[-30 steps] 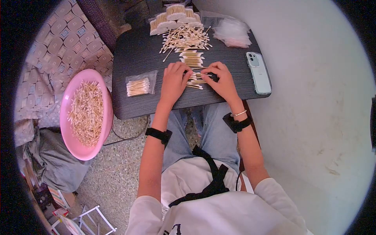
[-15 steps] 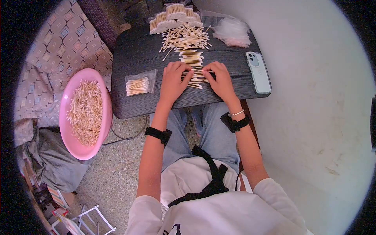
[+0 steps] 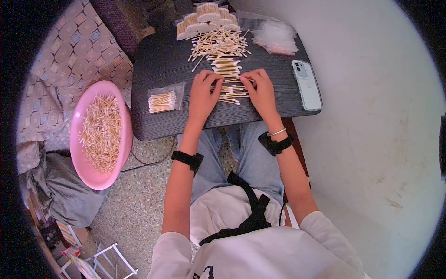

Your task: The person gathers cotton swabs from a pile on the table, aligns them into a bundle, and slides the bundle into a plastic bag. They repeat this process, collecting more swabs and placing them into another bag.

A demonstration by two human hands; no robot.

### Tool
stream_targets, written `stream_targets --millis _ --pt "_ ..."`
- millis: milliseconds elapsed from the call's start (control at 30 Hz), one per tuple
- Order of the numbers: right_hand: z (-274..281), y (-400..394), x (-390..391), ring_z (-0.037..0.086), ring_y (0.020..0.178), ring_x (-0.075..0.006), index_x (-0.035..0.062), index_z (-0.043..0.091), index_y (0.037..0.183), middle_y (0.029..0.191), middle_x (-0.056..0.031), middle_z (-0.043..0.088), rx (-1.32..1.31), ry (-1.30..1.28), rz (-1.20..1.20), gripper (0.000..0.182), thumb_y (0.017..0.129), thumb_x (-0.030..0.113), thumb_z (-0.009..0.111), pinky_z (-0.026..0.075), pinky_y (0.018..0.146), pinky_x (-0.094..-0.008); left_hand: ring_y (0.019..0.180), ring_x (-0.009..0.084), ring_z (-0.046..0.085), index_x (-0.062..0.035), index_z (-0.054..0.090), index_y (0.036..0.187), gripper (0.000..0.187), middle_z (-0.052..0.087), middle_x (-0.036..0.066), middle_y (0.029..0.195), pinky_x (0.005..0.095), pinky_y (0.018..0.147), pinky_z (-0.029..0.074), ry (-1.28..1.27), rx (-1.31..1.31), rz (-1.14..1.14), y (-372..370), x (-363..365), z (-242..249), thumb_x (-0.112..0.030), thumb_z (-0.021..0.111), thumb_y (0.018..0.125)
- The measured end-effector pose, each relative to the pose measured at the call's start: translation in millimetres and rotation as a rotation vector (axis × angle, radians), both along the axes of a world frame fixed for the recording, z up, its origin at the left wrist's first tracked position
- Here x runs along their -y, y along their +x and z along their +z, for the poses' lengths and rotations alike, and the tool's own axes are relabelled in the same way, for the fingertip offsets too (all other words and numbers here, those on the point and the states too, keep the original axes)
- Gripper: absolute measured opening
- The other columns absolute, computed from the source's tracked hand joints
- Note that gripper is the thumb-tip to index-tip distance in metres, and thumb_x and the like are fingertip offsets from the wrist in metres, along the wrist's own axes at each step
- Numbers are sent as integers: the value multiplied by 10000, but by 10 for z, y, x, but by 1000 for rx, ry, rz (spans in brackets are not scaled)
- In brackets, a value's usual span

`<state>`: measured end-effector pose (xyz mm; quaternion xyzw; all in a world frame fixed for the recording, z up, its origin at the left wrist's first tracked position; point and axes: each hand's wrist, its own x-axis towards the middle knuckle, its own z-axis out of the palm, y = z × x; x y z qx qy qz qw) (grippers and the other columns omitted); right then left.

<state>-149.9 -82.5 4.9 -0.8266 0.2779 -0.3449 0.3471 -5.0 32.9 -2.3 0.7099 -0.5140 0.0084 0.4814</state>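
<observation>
A dark, wood-grained surface (image 3: 162, 125) with rounded corners stands in front of the seated person. Just beside its left edge, lower down, is an oval pink basin (image 3: 80, 153) holding a large mass of loose cotton swabs (image 3: 102, 135).

The left hand (image 3: 203, 93) and the right hand (image 3: 261, 93) are over the near middle of the surface, well apart at the wrists, their fingers turned in toward each other. Between them lie thin swabs (image 3: 232, 80) running crosswise, with their ends at the fingers of both hands. Each thumb and forefinger is drawn in close there, but the fingers cover the ends, so I cannot tell whether either hand is pinched shut on them or only bracing them.

At the far edge, packed swab bundles (image 3: 207, 13) are stacked, with a tangled swab heap (image 3: 218, 43) directly in front. To the right of these lie thin clear bags (image 3: 275, 37), overlapping. A pale phone (image 3: 307, 86) rests camera side up near the right edge. On the left, apart from the left hand, a filled clear bag (image 3: 162, 101) holds an even layer of swabs.

Smaller groups come last: a neat swab row (image 3: 226, 66) just beyond the fingers, and a looser near group (image 3: 233, 93) below them, on the person's side, between the hands.
</observation>
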Motion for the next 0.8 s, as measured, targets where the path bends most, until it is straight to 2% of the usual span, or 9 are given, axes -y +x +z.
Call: stream_targets --millis 100,200,500,700,800 --pt "17 -19 4 606 823 -306 19 669 980 948 -137 573 26 113 -8 140 913 127 609 494 738 -380 923 284 564 -51 678 907 84 594 84 944 382 829 459 -36 -6 -1 -8 12 6 -98 649 844" --pt "-13 -13 12 604 817 -304 28 674 982 940 -133 566 30 0 -16 129 913 109 601 491 740 -375 909 279 567 -57 687 882 82 592 79 934 385 824 459 -34 16 -36 -25 -11 28 -94 650 819" --pt "22 -53 -38 588 851 -304 46 678 998 934 -132 546 -7 -64 58 133 893 74 601 486 753 -384 909 266 568 -63 688 879 91 590 64 941 395 822 449 17 158 33 -45 -14 14 -97 637 811" --pt "68 -30 -91 584 902 -308 31 672 1020 970 -133 551 15 -106 61 158 875 62 618 487 789 -368 881 263 585 -50 673 859 75 594 62 916 385 802 450 -38 94 134 -44 4 -22 -93 635 810" --pt "36 -38 -73 581 937 -302 42 684 1012 978 -124 558 29 -33 54 162 861 86 641 480 824 -375 857 254 594 -57 672 845 63 609 52 885 381 794 448 -10 38 164 -51 -9 -16 -92 634 808"
